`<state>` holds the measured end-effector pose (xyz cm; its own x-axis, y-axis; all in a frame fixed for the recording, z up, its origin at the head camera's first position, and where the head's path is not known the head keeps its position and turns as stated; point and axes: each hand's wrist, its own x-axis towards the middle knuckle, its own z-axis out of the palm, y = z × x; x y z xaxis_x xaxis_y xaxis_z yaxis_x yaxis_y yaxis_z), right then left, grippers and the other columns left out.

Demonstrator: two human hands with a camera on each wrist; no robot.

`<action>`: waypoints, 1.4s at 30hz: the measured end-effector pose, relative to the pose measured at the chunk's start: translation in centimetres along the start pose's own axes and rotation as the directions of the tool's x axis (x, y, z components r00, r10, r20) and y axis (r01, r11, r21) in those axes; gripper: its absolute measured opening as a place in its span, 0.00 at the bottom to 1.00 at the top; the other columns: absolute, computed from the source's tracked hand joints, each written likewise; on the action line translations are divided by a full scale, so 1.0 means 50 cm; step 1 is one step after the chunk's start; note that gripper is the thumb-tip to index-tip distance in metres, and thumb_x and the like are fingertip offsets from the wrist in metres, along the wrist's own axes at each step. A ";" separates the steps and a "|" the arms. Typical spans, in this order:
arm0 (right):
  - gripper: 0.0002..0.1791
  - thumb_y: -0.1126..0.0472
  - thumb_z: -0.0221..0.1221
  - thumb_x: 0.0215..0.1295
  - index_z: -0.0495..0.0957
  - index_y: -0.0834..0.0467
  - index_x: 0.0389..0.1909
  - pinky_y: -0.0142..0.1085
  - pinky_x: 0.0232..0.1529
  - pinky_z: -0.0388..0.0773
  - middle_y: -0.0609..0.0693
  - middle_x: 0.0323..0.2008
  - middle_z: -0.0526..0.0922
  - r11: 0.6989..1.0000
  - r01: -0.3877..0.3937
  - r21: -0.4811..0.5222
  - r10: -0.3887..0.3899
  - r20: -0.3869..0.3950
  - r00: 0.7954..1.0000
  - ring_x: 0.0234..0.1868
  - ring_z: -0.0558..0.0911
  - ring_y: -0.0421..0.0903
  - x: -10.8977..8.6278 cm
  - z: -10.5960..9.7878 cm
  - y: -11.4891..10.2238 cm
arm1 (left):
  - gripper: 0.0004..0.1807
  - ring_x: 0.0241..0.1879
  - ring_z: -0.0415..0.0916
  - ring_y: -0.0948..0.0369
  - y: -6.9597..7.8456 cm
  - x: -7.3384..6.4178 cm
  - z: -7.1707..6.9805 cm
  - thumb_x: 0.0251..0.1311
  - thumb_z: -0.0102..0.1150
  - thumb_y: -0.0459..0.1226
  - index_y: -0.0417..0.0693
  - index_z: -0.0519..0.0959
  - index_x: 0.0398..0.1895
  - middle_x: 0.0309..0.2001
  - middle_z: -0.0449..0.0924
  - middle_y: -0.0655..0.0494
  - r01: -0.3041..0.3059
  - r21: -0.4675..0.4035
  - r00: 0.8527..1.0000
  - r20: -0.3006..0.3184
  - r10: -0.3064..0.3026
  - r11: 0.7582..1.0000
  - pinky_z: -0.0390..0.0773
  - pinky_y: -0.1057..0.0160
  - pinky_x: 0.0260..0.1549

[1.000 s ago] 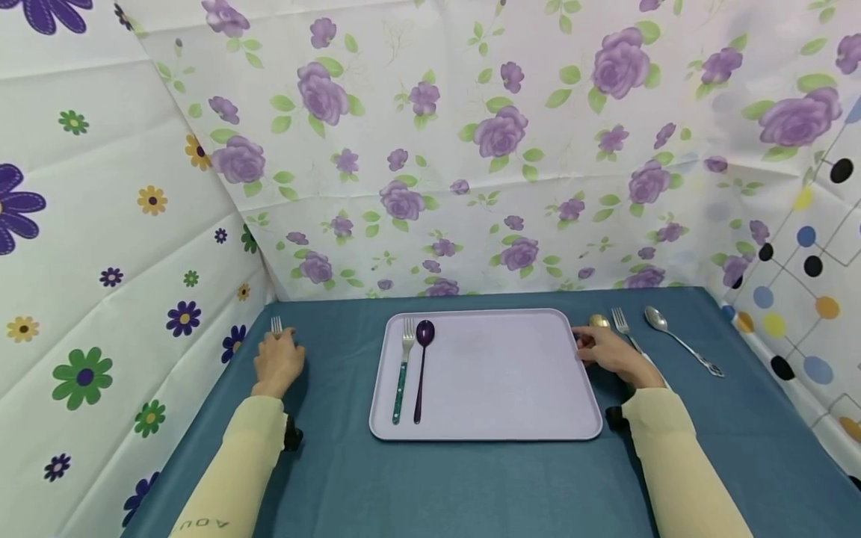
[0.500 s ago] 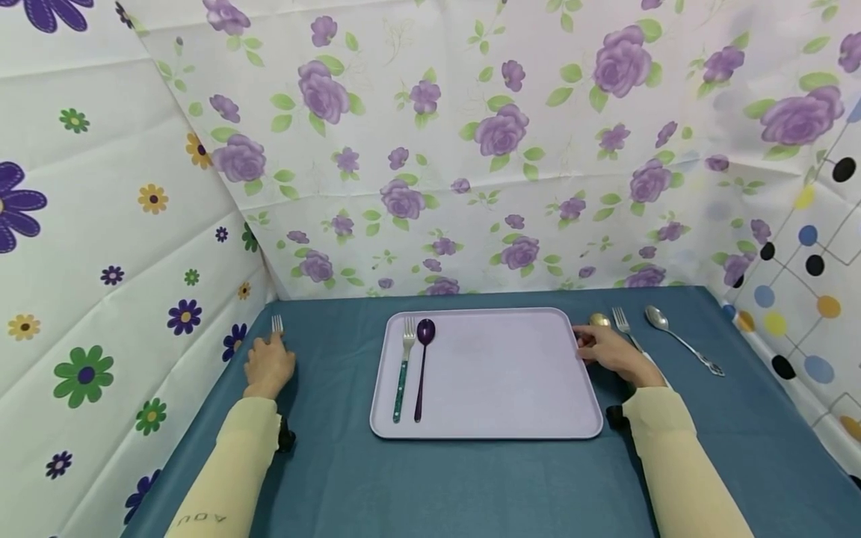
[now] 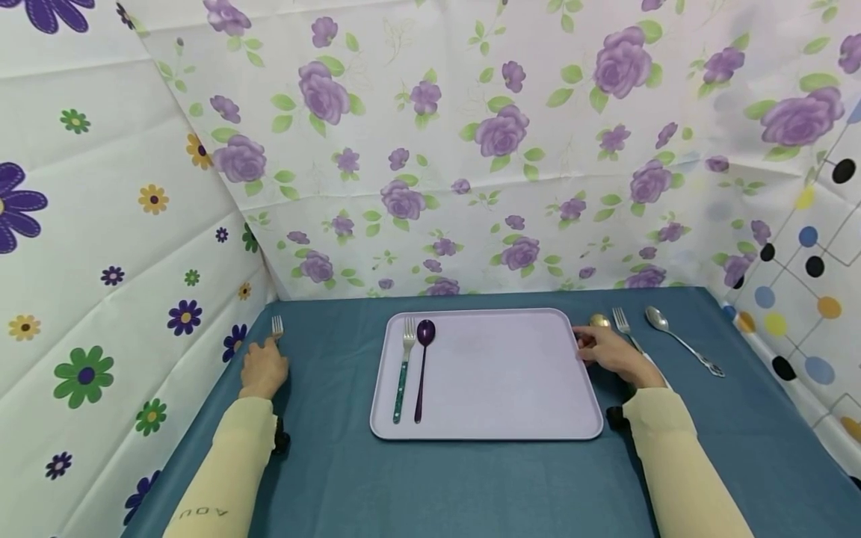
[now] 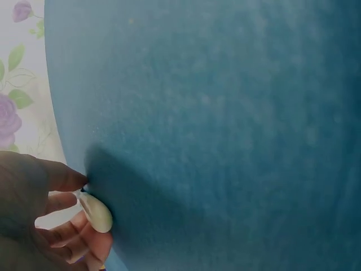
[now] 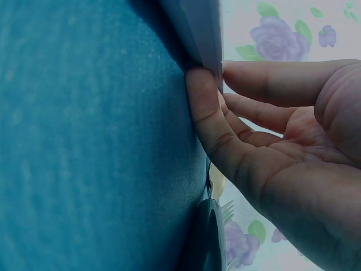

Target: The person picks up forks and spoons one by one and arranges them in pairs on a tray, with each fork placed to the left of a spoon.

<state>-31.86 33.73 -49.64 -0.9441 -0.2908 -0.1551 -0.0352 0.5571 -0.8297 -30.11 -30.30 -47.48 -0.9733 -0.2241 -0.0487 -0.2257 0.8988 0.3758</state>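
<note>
Over at the left end of the table, my left hand (image 3: 264, 370) pinches a fork whose silver tines (image 3: 277, 326) point away beyond the fingers. Its rounded cream handle (image 4: 97, 213) shows between thumb and fingers in the left wrist view. My right hand (image 3: 612, 353) grips the right rim of a pale lilac tray (image 3: 511, 381), thumb on one side of the edge and fingers on the other. A green-handled fork (image 3: 401, 381) and a dark purple spoon (image 3: 422, 366) lie side by side on the tray's left part.
Right of the tray lie a gold spoon (image 3: 599, 320), a silver fork (image 3: 621, 321) and a silver spoon (image 3: 682, 342); my right arm partly covers the first two. A blue-green cloth (image 3: 457, 486) covers the table, with patterned fabric walls around it.
My left hand has shifted a little left and nearer to me, leaving more of the fork in sight. The right hand and tray have not visibly moved.
</note>
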 end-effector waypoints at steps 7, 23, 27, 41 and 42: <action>0.33 0.75 0.54 0.71 0.57 0.80 0.74 0.40 0.41 0.82 0.60 0.40 0.74 1.000 0.006 0.002 -0.006 0.002 1.000 0.41 0.77 0.52 0.001 0.002 0.002 | 0.26 0.59 0.64 0.22 -0.007 0.000 0.001 0.74 0.38 0.27 0.19 0.59 0.72 0.59 0.60 0.13 -0.026 0.006 0.999 0.020 0.026 1.000 0.69 0.27 0.54; 0.33 0.75 0.55 0.70 0.58 0.81 0.73 0.41 0.42 0.81 0.58 0.38 0.74 1.000 0.011 -0.012 -0.011 0.000 1.000 0.40 0.76 0.51 0.000 0.004 -0.002 | 0.25 0.56 0.67 0.22 -0.010 0.002 0.000 0.73 0.41 0.26 0.18 0.63 0.69 0.56 0.63 0.13 -0.035 0.027 0.999 0.040 0.034 0.999 0.71 0.27 0.51; 0.33 0.75 0.55 0.71 0.58 0.81 0.73 0.40 0.41 0.82 0.59 0.39 0.74 1.000 0.012 -0.006 -0.012 -0.002 1.000 0.40 0.77 0.52 -0.001 0.004 -0.002 | 0.25 0.57 0.66 0.22 -0.008 0.000 -0.003 0.74 0.39 0.26 0.19 0.63 0.70 0.57 0.63 0.13 -0.027 0.017 0.999 0.044 0.027 0.999 0.70 0.28 0.52; 0.33 0.75 0.54 0.70 0.57 0.81 0.73 0.40 0.40 0.81 0.59 0.38 0.73 1.000 0.012 -0.002 -0.012 -0.002 1.000 0.40 0.76 0.52 -0.003 0.003 -0.004 | 0.27 0.61 0.64 0.23 -0.002 0.005 0.001 0.75 0.38 0.28 0.23 0.61 0.73 0.63 0.62 0.15 -0.012 -0.028 0.999 0.037 0.013 1.000 0.68 0.27 0.56; 0.33 0.75 0.54 0.70 0.57 0.81 0.73 0.40 0.40 0.81 0.59 0.38 0.73 1.000 0.011 -0.002 -0.011 -0.003 1.000 0.40 0.76 0.52 -0.003 0.003 -0.004 | 0.27 0.61 0.64 0.23 0.000 0.005 0.000 0.75 0.38 0.28 0.23 0.62 0.73 0.63 0.62 0.15 -0.018 -0.029 0.999 0.036 0.019 0.999 0.68 0.27 0.56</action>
<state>-31.67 33.55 -49.51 -0.9447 -0.2945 -0.1443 -0.0464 0.5555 -0.8302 -30.37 -30.36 -47.49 -0.9783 -0.1933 -0.0746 -0.2069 0.8914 0.4031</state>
